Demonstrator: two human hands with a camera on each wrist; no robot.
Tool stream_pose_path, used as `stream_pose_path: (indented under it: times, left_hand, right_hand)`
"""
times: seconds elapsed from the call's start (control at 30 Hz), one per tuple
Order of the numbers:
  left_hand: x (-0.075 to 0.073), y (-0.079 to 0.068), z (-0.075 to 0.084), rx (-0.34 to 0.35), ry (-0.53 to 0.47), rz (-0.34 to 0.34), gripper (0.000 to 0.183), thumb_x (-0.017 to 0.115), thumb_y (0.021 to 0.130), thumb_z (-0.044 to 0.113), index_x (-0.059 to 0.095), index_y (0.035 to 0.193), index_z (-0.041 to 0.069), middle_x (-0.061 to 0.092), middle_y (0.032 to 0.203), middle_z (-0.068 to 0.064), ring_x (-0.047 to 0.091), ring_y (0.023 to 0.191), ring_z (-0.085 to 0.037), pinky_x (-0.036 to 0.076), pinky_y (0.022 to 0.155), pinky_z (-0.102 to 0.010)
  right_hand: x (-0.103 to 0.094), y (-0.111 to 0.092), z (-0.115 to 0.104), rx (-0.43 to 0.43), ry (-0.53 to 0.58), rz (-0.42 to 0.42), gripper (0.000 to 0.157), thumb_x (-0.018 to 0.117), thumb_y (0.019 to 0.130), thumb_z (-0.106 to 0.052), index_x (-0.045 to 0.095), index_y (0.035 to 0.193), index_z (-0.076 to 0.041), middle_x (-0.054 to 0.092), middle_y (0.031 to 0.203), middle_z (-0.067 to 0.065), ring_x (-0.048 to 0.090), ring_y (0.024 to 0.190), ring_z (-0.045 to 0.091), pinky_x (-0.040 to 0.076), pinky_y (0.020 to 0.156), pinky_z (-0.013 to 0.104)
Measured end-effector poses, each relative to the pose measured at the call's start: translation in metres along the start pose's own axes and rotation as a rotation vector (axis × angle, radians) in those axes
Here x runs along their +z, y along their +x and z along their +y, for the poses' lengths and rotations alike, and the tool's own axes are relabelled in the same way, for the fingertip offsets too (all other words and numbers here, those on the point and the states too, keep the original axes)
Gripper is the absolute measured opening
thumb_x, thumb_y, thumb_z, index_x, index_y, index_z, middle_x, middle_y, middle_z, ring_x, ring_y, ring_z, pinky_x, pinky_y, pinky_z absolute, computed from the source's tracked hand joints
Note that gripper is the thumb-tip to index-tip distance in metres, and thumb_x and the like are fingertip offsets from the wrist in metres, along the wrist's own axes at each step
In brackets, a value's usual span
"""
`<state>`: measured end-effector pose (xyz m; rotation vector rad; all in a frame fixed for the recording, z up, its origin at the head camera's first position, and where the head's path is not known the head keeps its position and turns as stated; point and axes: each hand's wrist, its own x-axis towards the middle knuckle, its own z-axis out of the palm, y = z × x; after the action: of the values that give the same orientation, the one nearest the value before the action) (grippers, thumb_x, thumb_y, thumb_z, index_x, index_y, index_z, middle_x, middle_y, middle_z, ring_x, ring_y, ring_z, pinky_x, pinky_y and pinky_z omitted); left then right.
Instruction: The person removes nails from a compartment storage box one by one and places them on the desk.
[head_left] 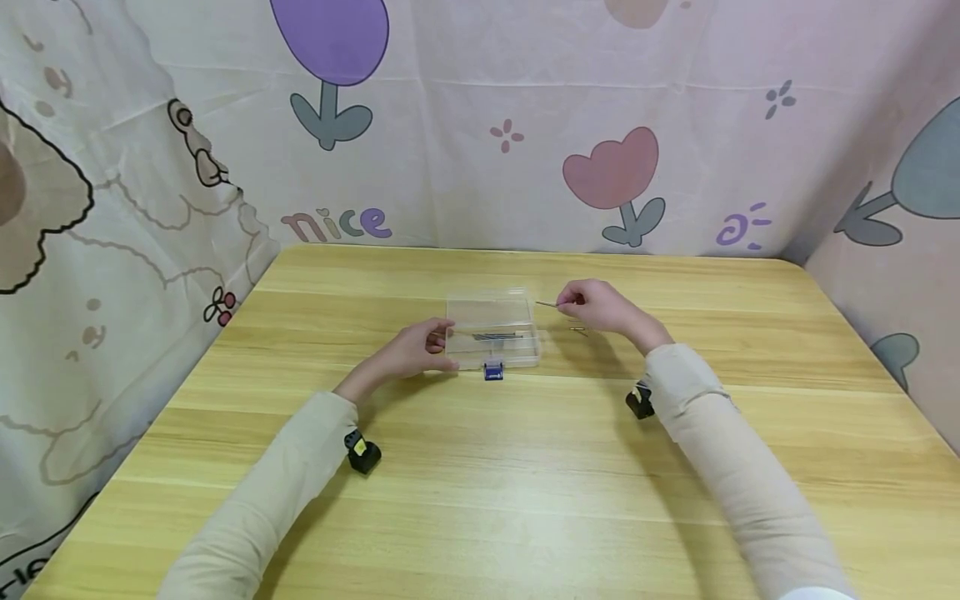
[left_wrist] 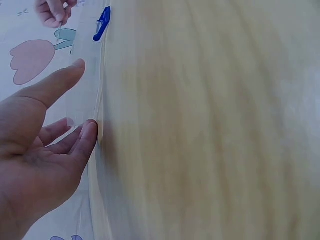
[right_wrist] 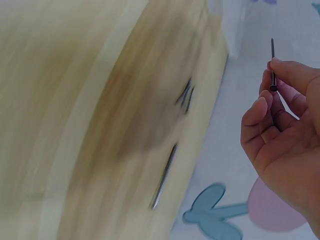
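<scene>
In the head view a clear plastic box (head_left: pixel 491 312) sits on the table with a blue latch (head_left: pixel 492 372) on its front side. Several dark nails (head_left: pixel 498 337) lie in its front part. My left hand (head_left: pixel 412 348) is at the box's left side, fingers touching the edge and thumb at the front corner. In the left wrist view that thumb is stretched out. To the right of the box, my right hand (head_left: pixel 600 305) pinches a nail (right_wrist: pixel 272 55) between thumb and fingers. Its head points toward the palm and its tip sticks out past the fingertips.
Below my right hand, several short nails (right_wrist: pixel 186 95) and one longer nail (right_wrist: pixel 165 176) lie on the wooden table (head_left: pixel 480 483). A patterned cloth (head_left: pixel 465 167) hangs behind the table's back edge and along its sides.
</scene>
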<state>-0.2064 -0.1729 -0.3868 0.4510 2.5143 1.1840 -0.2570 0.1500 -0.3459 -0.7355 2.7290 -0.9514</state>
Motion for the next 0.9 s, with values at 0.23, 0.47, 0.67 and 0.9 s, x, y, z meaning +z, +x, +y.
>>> stream_pose_path:
  times: [0.23,0.47,0.67,0.9]
  left_hand:
    - [0.0,0.0,0.0,-0.001,0.001,-0.006,0.078,0.078,0.082,0.014,0.035,0.145,-0.004,0.047,0.137,-0.022,0.049,0.121,-0.034,0.041,0.104,-0.039]
    - [-0.001,0.0,-0.001,-0.005,-0.02,-0.003,0.078,0.078,0.082,0.014,0.035,0.145,-0.004,0.046,0.139,-0.022,0.048,0.123,-0.034,0.041,0.105,-0.038]
    - [0.0,-0.001,0.001,-0.012,-0.035,-0.001,0.079,0.078,0.082,0.013,0.034,0.145,-0.004,0.046,0.139,-0.022,0.047,0.123,-0.034,0.04,0.105,-0.038]
    - [0.001,-0.001,0.001,-0.019,-0.026,0.002,0.078,0.078,0.082,0.014,0.035,0.145,-0.003,0.046,0.138,-0.021,0.047,0.123,-0.034,0.041,0.105,-0.038]
  right_hand:
    - [-0.011,-0.016,0.031,0.081,0.004,0.009,0.014,0.056,0.095,-0.004,0.064,0.1,0.006,0.063,0.093,0.014,0.054,0.088,0.026,0.046,0.082,0.04]
    - [-0.018,-0.032,0.051,0.094,-0.018,0.014,0.013,0.058,0.094,-0.003,0.065,0.099,0.006,0.064,0.092,0.014,0.052,0.085,0.026,0.044,0.079,0.04]
    - [-0.021,-0.043,0.061,0.125,-0.013,-0.006,0.012,0.059,0.094,-0.003,0.065,0.098,0.006,0.064,0.091,0.014,0.051,0.082,0.024,0.044,0.073,0.035]
    - [-0.022,-0.051,0.068,0.142,-0.014,-0.033,0.011,0.06,0.093,-0.003,0.065,0.098,0.006,0.066,0.093,0.013,0.052,0.081,0.022,0.045,0.071,0.032]
